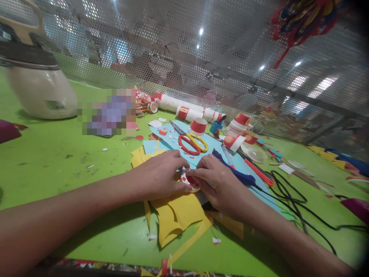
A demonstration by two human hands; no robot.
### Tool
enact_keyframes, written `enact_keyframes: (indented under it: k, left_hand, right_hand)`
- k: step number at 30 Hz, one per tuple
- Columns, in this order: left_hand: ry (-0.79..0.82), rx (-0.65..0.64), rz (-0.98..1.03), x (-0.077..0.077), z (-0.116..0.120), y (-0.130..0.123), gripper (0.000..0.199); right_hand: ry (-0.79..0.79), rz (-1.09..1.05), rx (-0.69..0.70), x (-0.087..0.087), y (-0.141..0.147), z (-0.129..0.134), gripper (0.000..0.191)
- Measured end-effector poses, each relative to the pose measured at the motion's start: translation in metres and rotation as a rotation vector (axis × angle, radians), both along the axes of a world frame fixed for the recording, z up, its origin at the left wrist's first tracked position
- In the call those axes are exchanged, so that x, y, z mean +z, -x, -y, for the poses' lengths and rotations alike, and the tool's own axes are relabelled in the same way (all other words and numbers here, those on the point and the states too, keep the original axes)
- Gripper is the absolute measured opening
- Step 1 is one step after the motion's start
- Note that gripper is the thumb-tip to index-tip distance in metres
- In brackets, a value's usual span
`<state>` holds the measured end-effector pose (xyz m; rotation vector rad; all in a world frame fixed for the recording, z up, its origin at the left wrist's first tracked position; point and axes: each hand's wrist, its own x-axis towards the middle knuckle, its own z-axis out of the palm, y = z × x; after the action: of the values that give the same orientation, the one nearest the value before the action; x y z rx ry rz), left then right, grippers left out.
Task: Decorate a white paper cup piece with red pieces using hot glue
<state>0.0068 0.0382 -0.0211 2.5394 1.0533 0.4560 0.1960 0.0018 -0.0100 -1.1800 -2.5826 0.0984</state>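
Observation:
A small round white disc with red shapes is between my hands at the middle of the view. My left hand pinches its left edge between thumb and fingers. From the right, my right hand has its fingers closed on the disc's red part. Crumpled yellow paper lies just below the hands. Beyond them, scissors with one red and one yellow handle loop rest on light blue paper. A dark blue corded tool lies beside my right hand.
A large cream kettle stands at the back left of the green table. Paper cups and long white tubes are near the mesh panel. Black cable loops on the right, near an orange-red cutter.

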Motion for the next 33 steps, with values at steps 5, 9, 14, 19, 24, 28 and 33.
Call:
enact_keyframes:
  k: [5, 9, 14, 19, 24, 28, 33]
  left_hand:
    - [-0.013, 0.005, 0.012, -0.0019, 0.0009, 0.0015, 0.038]
    - [-0.004, 0.006, 0.002, 0.0001, 0.0018, 0.0014, 0.037]
    - [0.026, 0.009, -0.001, 0.0028, 0.0015, -0.0008, 0.033]
    - [0.014, 0.000, 0.002, 0.0004, -0.0001, -0.0001, 0.032]
    - [0.018, 0.005, 0.001, 0.0003, 0.0006, 0.0003, 0.031]
    - [0.027, 0.007, -0.002, 0.0005, 0.0006, 0.0003, 0.031]
    - [0.021, 0.005, 0.007, -0.0003, 0.0003, 0.0007, 0.029]
  right_hand:
    - [-0.074, -0.121, 0.008, 0.0021, -0.0060, -0.0035, 0.027]
    - [-0.036, -0.065, -0.023, 0.0029, -0.0060, -0.0028, 0.025]
    - [-0.001, -0.004, -0.041, 0.0027, -0.0027, -0.0014, 0.029]
    - [0.017, 0.002, -0.031, -0.0001, -0.0004, -0.0013, 0.029]
    - [0.038, -0.007, -0.034, -0.0018, 0.0005, -0.0003, 0.030]
    - [0.048, -0.004, -0.034, -0.0013, 0.0006, -0.0003, 0.027]
    - [0.037, 0.001, -0.038, -0.0012, 0.0003, 0.0014, 0.025]
